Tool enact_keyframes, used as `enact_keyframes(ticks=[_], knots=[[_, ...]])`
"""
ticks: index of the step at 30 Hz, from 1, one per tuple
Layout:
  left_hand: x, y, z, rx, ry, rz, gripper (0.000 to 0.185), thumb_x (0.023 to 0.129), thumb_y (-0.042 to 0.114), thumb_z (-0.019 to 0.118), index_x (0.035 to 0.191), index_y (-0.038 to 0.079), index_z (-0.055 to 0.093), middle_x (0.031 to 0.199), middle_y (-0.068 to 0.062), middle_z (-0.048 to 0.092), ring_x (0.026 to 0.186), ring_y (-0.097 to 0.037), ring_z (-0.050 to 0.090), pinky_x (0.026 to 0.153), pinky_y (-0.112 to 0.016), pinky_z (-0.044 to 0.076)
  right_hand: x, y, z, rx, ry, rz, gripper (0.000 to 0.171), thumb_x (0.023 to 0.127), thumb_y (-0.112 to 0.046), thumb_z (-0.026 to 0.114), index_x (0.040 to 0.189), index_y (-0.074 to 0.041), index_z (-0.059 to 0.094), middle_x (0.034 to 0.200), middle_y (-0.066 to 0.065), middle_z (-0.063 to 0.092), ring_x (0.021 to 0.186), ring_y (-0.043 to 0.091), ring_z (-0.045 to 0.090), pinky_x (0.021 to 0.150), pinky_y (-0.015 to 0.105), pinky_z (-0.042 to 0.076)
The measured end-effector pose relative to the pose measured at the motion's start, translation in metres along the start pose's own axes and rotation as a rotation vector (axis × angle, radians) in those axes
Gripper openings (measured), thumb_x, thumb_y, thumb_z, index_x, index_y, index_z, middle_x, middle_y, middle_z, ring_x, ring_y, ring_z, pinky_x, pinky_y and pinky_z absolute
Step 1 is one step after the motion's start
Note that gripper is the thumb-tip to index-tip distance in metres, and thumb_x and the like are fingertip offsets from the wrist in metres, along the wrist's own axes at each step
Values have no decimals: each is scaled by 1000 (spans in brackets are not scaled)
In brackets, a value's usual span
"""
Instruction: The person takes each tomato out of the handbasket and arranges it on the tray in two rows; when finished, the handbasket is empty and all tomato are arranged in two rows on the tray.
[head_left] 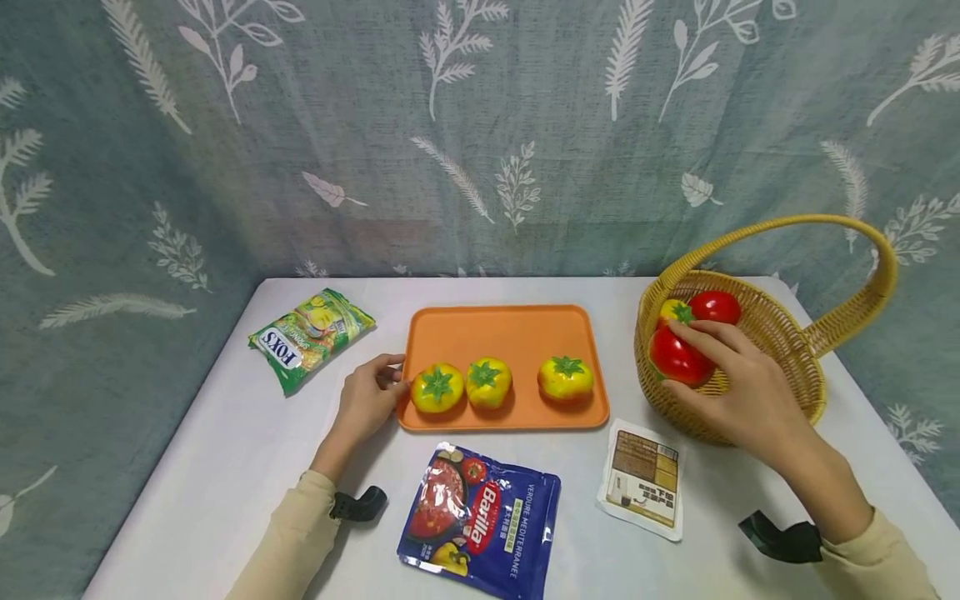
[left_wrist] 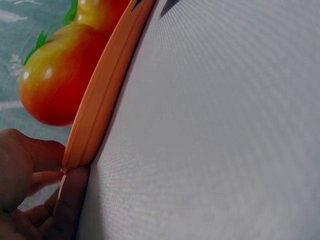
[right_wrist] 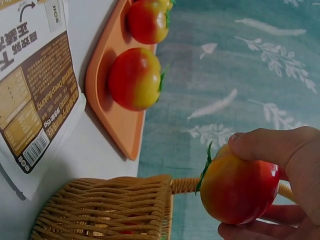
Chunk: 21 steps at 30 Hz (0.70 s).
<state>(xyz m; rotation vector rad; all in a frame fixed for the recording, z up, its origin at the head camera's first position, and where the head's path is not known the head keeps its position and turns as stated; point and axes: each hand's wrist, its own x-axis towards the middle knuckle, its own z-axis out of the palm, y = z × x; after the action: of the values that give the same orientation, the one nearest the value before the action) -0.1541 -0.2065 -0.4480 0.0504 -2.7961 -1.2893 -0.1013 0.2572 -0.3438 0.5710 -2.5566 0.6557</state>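
Observation:
An orange tray (head_left: 495, 329) holds three yellow tomatoes in a row (head_left: 437, 388) (head_left: 489, 382) (head_left: 566, 377). My left hand (head_left: 396, 379) pinches the tray's left edge; the left wrist view shows its fingers (left_wrist: 67, 200) closed on the rim (left_wrist: 102, 95) beside a tomato (left_wrist: 57, 80). My right hand (head_left: 705, 362) grips a red tomato (head_left: 671, 357) at the near rim of a wicker basket (head_left: 780, 333). In the right wrist view that tomato (right_wrist: 237, 190) hangs over the basket (right_wrist: 110, 210). Inside the basket lie another red tomato (head_left: 716, 307) and a yellowish one (head_left: 675, 312).
A green Fox's candy bag (head_left: 309, 337) lies left of the tray. In front of the tray lie a blue Barilla pouch (head_left: 480, 521) and a white sachet (head_left: 643, 479). The basket's tall handle (head_left: 877, 258) arches to the right. A patterned curtain backs the white table (head_left: 225, 450).

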Motion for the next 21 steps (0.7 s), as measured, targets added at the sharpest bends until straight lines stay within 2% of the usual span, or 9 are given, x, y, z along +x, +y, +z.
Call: enact_keyframes(ticks=[15,21], knots=[[-1,-3,-2,2,5,-9,40,89,8,72,128,4,65,97,-10,67,81,-23,60,62,-28,50,4,-10,0,34,-10,-32,80,68,-10,91,140,-13,59,129,18,56,109,40,58,76,60,54],[1,-1,0,-7,2,-5,41,88,7,72,128,4,65,97,-10,67,81,-22,60,60,-27,49,7,-13,5,54,26,-60,80,67,-11,92,139,-8,57,130,14,59,110,33,59,79,56,56]])
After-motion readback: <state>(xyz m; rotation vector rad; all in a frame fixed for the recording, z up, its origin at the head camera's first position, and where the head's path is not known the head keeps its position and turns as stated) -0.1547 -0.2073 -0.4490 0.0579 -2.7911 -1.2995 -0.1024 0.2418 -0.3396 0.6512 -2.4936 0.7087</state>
